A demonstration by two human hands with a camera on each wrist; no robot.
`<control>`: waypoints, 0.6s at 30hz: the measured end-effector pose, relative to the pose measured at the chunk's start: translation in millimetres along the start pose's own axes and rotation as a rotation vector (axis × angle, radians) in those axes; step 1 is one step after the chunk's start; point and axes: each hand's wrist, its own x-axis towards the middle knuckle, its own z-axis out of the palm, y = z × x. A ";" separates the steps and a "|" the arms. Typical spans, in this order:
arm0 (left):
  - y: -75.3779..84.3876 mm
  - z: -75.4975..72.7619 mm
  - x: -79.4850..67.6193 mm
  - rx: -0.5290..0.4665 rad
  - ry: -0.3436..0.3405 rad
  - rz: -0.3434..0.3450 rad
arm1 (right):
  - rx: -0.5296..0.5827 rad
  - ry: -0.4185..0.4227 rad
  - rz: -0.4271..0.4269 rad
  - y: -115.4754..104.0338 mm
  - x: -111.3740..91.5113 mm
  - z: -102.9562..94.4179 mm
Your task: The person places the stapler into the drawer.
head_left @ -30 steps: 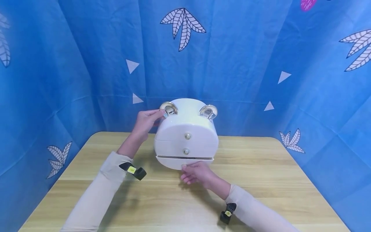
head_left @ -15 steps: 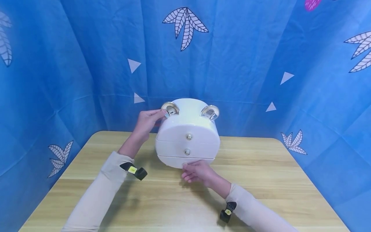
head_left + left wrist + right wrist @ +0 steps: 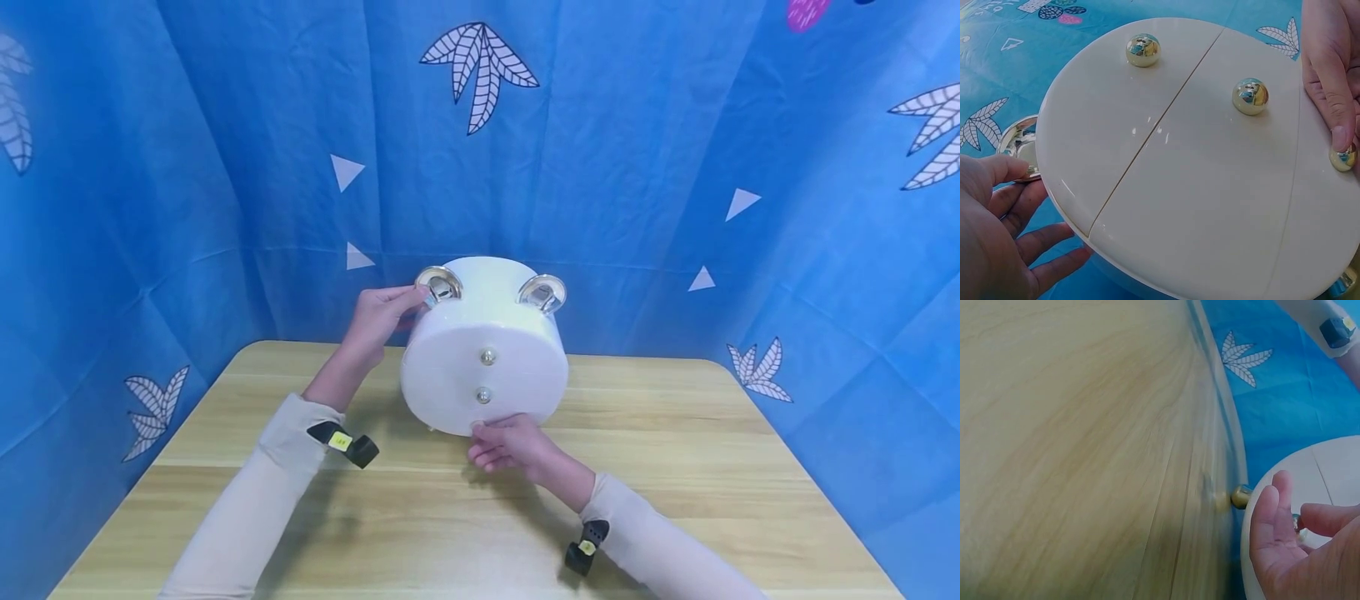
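A white rounded drawer box point(image 3: 450, 367) stands on the table with its front tilted toward me. Two gold ear-shaped parts stick up from its top, the left ear point(image 3: 439, 284) and the right ear point(image 3: 542, 293). Gold ball knobs point(image 3: 1250, 96) dot the drawer fronts, which lie flush. My left hand point(image 3: 378, 321) pinches the left ear, thumb in front and the other fingers behind it along the box's side. At the bottom drawer, my right hand point(image 3: 513, 446) pinches the lowest knob point(image 3: 1343, 157) with the thumb tip on it; its other fingers are bent loosely below.
The light wooden table point(image 3: 420, 533) spreads in front of and beside the box. A blue patterned curtain point(image 3: 637, 167) hangs close behind it and on both sides. A small gold foot point(image 3: 1242, 496) juts out under the box. Both wrists wear black camera straps.
The bottom drawer's dark gap has disappeared as my right hand pushed the drawer inward. The left hand has kept its hold on the ear.
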 end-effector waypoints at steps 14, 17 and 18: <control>-0.4 2.1 1.1 0.006 0.004 0.023 | -0.049 0.010 -0.017 -1.0 0.8 -2.8; -1.2 2.7 -0.4 0.011 0.008 0.020 | -0.086 0.010 0.002 -2.9 0.9 -3.8; -1.7 2.8 -1.0 0.012 0.010 0.020 | -0.108 0.009 0.003 -3.8 1.0 -4.5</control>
